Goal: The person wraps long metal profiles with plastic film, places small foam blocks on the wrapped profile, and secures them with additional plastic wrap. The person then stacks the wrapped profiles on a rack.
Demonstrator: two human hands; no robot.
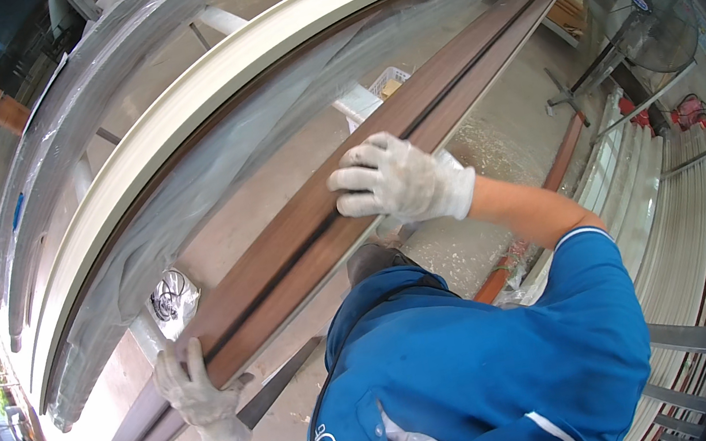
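A long brown wood-grain profile (284, 240) with a dark groove along its length slants from lower left to upper right in front of me. My left hand (188, 392), in a whitish work glove, grips it near the lower-left end, fingers over its top face. Farther up, my right hand (396, 175), in a soiled glove of the same kind, is closed over the near part with bent fingers across the groove. The undersides of the profile and the parts of the fingers beneath it are hidden.
Beyond lie a long cream profile (171, 124) and plastic-wrapped lengths (190, 202) on supports. A standing fan (641, 1) is at upper right. Stacked pale profiles (681, 204) fill a rack on the right. A white basket (389, 82) and a plastic bag (174, 296) sit beyond the brown profile.
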